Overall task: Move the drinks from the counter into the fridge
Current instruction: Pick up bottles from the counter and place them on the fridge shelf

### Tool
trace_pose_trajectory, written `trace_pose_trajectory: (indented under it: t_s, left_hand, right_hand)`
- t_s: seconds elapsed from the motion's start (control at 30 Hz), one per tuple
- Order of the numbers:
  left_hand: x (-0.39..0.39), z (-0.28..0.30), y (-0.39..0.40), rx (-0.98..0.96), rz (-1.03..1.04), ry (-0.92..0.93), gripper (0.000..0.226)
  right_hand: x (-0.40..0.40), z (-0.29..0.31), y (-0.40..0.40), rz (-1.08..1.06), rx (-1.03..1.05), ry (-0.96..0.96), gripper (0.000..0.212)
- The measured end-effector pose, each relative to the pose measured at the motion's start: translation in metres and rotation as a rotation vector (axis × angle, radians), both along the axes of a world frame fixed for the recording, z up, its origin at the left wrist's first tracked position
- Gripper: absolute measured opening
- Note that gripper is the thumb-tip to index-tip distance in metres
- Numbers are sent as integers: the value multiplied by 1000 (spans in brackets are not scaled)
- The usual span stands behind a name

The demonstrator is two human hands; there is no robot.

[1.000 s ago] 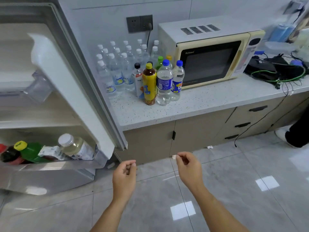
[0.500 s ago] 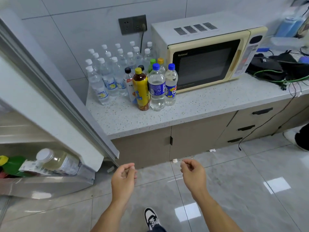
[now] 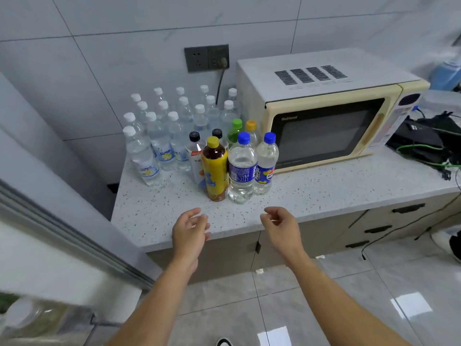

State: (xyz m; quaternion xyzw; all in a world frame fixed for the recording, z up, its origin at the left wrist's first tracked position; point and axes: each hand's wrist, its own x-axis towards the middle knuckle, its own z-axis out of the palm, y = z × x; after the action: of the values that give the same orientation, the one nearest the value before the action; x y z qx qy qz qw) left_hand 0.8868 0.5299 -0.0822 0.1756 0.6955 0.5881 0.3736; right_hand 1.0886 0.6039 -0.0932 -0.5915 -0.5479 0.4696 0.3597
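Several drinks stand on the speckled counter [image 3: 311,193]. At the front are a brown tea bottle with a yellow label [image 3: 215,171], a clear bottle with a blue label [image 3: 241,168] and a blue-capped Pepsi bottle [image 3: 266,163]. Behind them stand black-capped bottles [image 3: 195,153], a green bottle [image 3: 235,132] and an orange-capped one [image 3: 251,128]. Several white-capped water bottles [image 3: 159,136] fill the back left. My left hand [image 3: 190,231] and my right hand [image 3: 280,227] hover over the counter's front edge, both empty with loosely curled fingers. The open fridge door [image 3: 45,245] is at the left.
A cream microwave [image 3: 324,108] sits right of the bottles, plugged into a wall socket [image 3: 206,58]. Black gear with green cables [image 3: 429,141] lies at the far right. Drawers [image 3: 389,221] are under the counter. A bottle [image 3: 27,318] rests in the fridge door shelf.
The view has swung from the fridge toward the counter. Both empty hands have risen from floor level to the counter's front edge, close to the front bottles.
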Motion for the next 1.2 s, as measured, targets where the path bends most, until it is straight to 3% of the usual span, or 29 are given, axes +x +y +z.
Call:
trace_pose_trajectory:
  t_s: [0.17, 0.37, 0.53, 0.67, 0.87, 1.2]
  left_hand:
    - [-10, 16, 42, 4, 47, 8, 20]
    - [-21, 48, 91, 29, -15, 325, 35]
    - [-30, 67, 130, -29, -160, 599, 53]
    - [-29, 61, 148, -74, -240, 660, 44]
    - [-26, 60, 156, -12, -207, 560, 12]
    - [-38, 57, 109, 40, -114, 598, 11]
  right_hand:
    - [-19, 22, 39, 27, 126, -64, 26]
    - [-39, 61, 90, 164, 470, -107, 51]
    - [-57, 87, 125, 267, 448, -90, 57]
    - [-69, 91, 135, 355, 388, -105, 58]
    - [-76, 99, 143, 376, 345, -107, 26]
    - [-65, 89, 122, 398, 423, -36, 11]
